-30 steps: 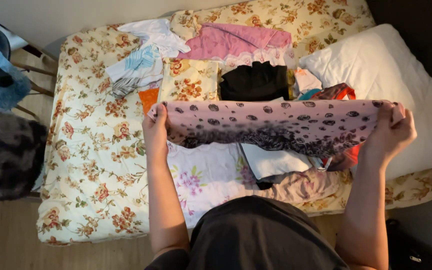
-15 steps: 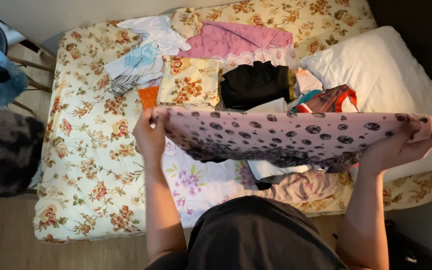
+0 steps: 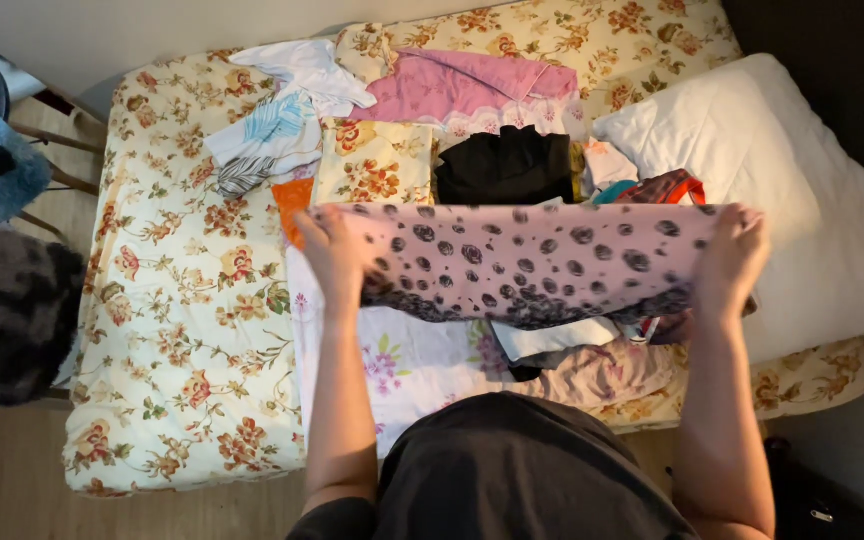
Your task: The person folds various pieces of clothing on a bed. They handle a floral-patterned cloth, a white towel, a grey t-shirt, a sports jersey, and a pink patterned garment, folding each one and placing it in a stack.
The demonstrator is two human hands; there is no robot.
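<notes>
Floral bedspread (image 3: 192,330) carries scattered clothes, with a white pillow (image 3: 802,190) at three o'clock. Both hands, left hand (image 3: 330,250) and right hand (image 3: 732,262), grip a pink spotted cloth (image 3: 527,262) stretched between them at centre.

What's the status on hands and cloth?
Left hand and right hand each grip one end. Pink spotted cloth stretched flat above the bed. Clothes pile underneath.

The right hand (image 3: 732,262) draws back toward centre frame from the right edge, shortening the stretched pink spotted cloth (image 3: 527,262) it grips.
</notes>
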